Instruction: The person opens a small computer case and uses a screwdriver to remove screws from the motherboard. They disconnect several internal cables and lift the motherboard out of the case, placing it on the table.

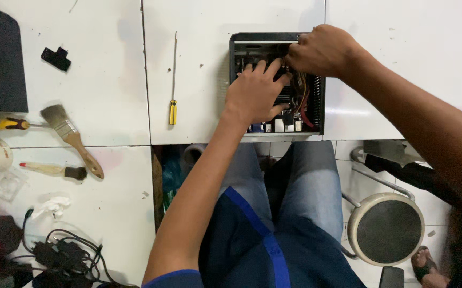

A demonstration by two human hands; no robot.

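Open computer case [318,101] at 1 o'clock on tabletop [199,80]: rigid shell, fragile innards; better gripped by side walls. Left hand [255,93] fingers spread flat inside; right hand [321,50] fingers curled together, pinching unclear.

counter [108,80]: glossy white, smooth | computer case [319,101]: black perforated metal | brush [71,136]: wood handle, bristles | screwdriver [173,109]: yellow plastic handle, metal shaft | stool [385,228]: matt seat

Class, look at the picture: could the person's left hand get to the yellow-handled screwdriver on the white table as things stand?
Probably yes. The left hand rests inside the open computer case, and the yellow-handled screwdriver lies alone just left of it on bare white table.
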